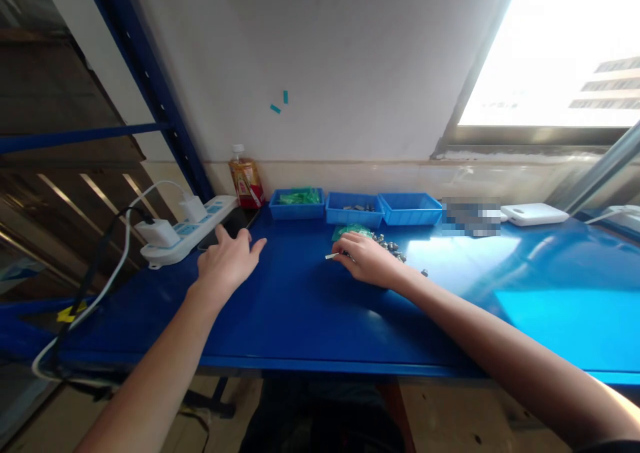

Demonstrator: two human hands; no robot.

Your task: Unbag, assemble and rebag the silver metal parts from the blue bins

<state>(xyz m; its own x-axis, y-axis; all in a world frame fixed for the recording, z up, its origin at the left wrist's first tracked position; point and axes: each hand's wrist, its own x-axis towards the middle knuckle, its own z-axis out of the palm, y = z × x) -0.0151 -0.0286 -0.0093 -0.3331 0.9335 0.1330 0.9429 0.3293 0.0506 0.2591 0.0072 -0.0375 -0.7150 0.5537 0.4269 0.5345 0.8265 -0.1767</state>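
My left hand reaches forward over the blue table with its fingers stretched out, just short of a dark phone lying by the power strip. My right hand rests on the table with curled fingers pinching a small white piece. Right beside it lies a heap of small grey metal parts and a green bag.
Three blue bins line the wall; the left one holds green bags. A white power strip with chargers and cables sits at the left, a drink bottle behind it. A white device lies at the right.
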